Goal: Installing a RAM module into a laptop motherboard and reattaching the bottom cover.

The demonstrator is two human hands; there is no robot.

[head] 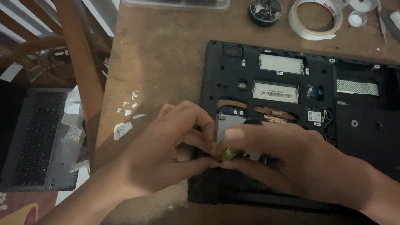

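Head camera, looking straight down: both hands are bunched together over the near-left part of an opened laptop base (291, 125), which lies bottom-up on the brown desk (162, 54). The right hand (287, 160) pinches a small yellow-green tool (229, 154), apparently a screwdriver handle; thumb and forefinger are closed tight around it, and only a sliver of green shows between them. The left hand (166, 154) is curled right up against it, fingers (200, 139) bent in and touching the right hand's fingertips just beside the tool (whether they grip anything themselves, I cannot tell). The tool sits directly over a grey drive plate (227, 125) in the base. Further back on the desk: a roll of tape (316, 18) and a small round tin of bits (265, 11). Off the left edge, lower down, lies a second laptop keyboard (37, 137).
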